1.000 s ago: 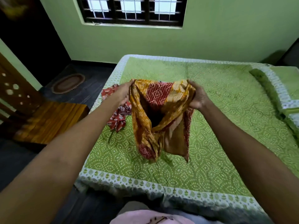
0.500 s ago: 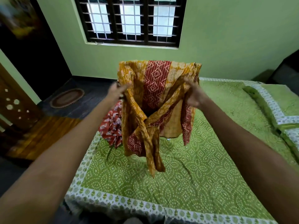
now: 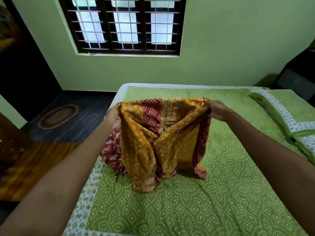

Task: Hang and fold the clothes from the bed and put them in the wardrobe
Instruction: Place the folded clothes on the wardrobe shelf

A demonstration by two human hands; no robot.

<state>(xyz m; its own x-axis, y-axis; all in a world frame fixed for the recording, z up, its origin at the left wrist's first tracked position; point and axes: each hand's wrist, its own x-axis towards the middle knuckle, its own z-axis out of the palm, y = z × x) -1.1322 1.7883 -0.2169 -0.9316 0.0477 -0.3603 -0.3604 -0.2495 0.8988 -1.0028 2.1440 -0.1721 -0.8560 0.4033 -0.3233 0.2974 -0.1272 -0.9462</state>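
Note:
A mustard-yellow garment with dark red printed panels (image 3: 163, 138) hangs spread between both hands above the bed (image 3: 213, 201). My left hand (image 3: 113, 117) grips its left top corner, and my right hand (image 3: 216, 109) grips the right top corner. The lower ends of the garment touch the green bedspread. A red printed garment (image 3: 111, 154) lies crumpled on the bed's left edge, partly hidden behind the yellow one.
A green pillow (image 3: 289, 116) lies at the bed's right side. Left of the bed are dark floor, an oval mat (image 3: 58, 116) and a wooden surface (image 3: 34, 164). A barred window (image 3: 126, 24) sits in the green wall behind.
The hands have moved apart and lower, spreading the yellow garment wider; its lower ends now reach the bedspread. The view has tilted up.

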